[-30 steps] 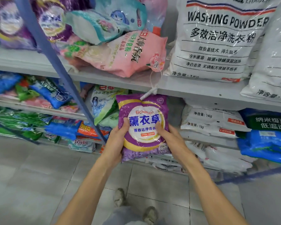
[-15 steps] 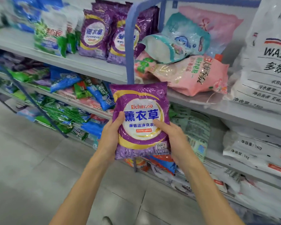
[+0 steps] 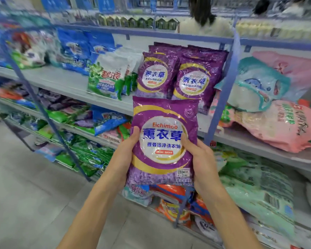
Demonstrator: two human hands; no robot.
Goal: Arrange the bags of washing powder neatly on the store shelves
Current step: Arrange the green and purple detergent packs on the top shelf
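Fingers (image 3: 136, 135) of both hands are clamping the purple washing-powder bag (image 3: 162, 150) by its lower edges, with the thumbs lying on its front. The left hand (image 3: 123, 159) and the right hand (image 3: 202, 164) are each taking one side. The bag is hanging upright in the air in front of the middle shelf (image 3: 70, 83), just below two matching purple bags (image 3: 194, 81) standing side by side there. This one is not yet placed and is probably heading for that row. Plenty is remaining: the pink bag (image 3: 280, 126) and teal bag (image 3: 255, 87) beyond the blue post (image 3: 223, 90) are lying slumped in a heap, and the lower shelves (image 3: 75, 130) are looking jumbled.
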